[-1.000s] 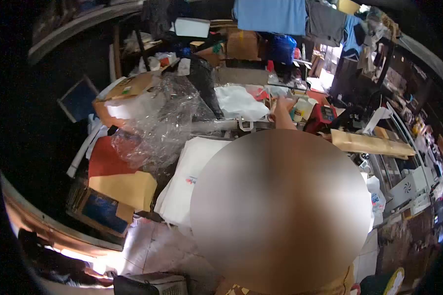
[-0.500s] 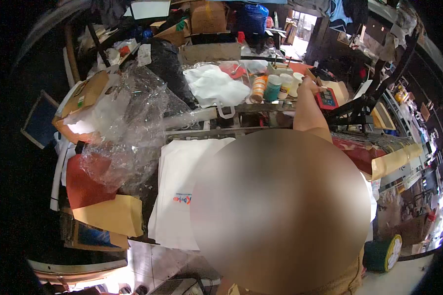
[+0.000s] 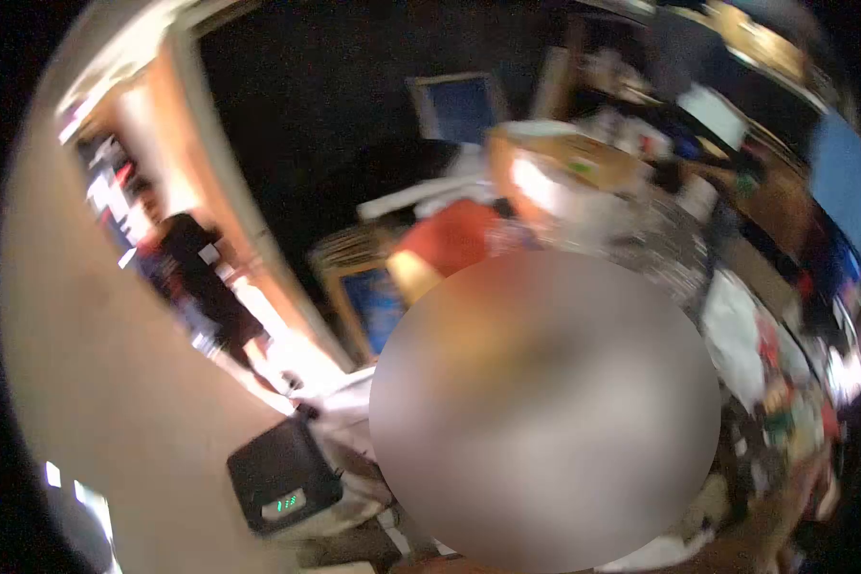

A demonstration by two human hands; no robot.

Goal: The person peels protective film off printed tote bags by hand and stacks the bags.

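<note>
My right arm reaches up from the bottom right corner, and my right hand (image 3: 818,483) is smeared by motion at its end. Its fingers cannot be made out, nor whether anything is in them. Nearest to it is a blurred cluster of small containers (image 3: 786,421). White plastic sheeting (image 3: 734,335) lies beyond them on the bench. A large round blur covers the middle of the view and hides what is there. My left hand does not show.
A black device with green digits (image 3: 285,474) stands at lower left. A person in dark clothes (image 3: 206,273) is at the bright doorway. An open cardboard box (image 3: 584,158), clear plastic wrap (image 3: 660,239), a red sheet (image 3: 454,234) and a blue-panelled frame (image 3: 368,301) crowd the bench's far side.
My view has swung sharply left, bringing in the doorway, the person and the digital device. My outstretched arm, earlier at a red control box, now appears low on the right, blurred.
</note>
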